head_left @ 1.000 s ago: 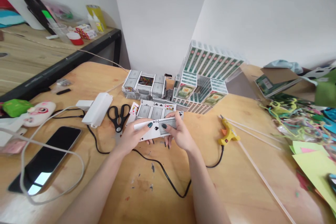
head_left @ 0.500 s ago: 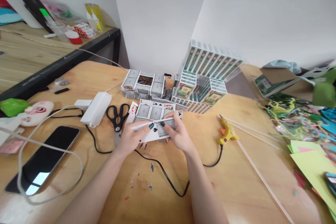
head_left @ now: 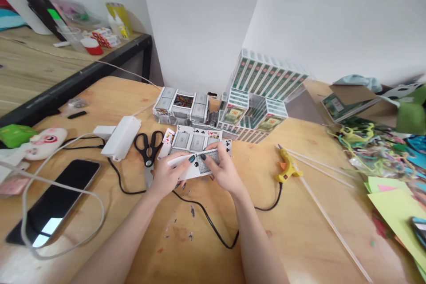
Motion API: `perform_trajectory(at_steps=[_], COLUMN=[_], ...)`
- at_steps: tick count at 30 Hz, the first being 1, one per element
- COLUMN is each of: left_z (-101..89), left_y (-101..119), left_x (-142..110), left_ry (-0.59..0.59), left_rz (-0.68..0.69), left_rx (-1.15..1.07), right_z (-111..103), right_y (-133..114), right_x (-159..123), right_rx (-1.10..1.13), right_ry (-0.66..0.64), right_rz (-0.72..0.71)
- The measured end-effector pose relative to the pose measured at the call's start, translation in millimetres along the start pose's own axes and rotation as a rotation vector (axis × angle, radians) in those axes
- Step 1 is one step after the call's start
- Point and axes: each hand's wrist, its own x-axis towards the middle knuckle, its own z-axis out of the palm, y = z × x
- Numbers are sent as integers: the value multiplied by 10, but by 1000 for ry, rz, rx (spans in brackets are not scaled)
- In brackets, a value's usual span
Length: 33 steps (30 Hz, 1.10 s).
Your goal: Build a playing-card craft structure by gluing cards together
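Both hands grip playing cards (head_left: 190, 172) low over the table. My left hand (head_left: 167, 174) is closed on the left part, where a white face with a black spade shows. My right hand (head_left: 223, 167) pinches the right part, where a grey patterned back overlaps that face. Both thumbs press on top near the overlap, and some fingertips show beneath. Just beyond lies a flat panel of joined cards (head_left: 198, 141), partly hidden by my hands. Behind it stands a structure of folded cards (head_left: 181, 105). Black-handled scissors (head_left: 148, 153) lie left of my left hand.
Green-and-white card boxes (head_left: 256, 106) are stacked at the back. A yellow glue gun (head_left: 288, 166) and clear glue sticks (head_left: 333, 226) lie to the right. At left are a phone (head_left: 56, 202), a white power strip (head_left: 121, 137) and loose cables. Coloured paper (head_left: 396, 217) sits far right.
The cards have tilted slightly and my thumbs have shifted a little left along them. Both hands keep their grip. The other things stay in place, apart from a slight shift of the view.
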Motion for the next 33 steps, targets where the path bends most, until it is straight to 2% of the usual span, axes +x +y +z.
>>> perform_trajectory(at_steps=[8, 22, 27, 30, 33], left_z=[-11, -12, -32, -37, -8], left_y=[-38, -46, -51, -98, -124], left_x=[14, 16, 26, 41, 40], left_ry=[-71, -56, -109, -144, -95], left_rz=[8, -7, -12, -25, -28], left_rx=[-18, 17, 1, -66, -68], right_z=[22, 83, 45, -2, -32], right_y=[-18, -94, -44, 4, 19], right_x=[-4, -28, -13, 10, 24], right_rx=[-15, -89, 32, 95, 144], right_ry=[-13, -70, -132, -120, -95], right_rz=[-10, 39, 94, 93, 79])
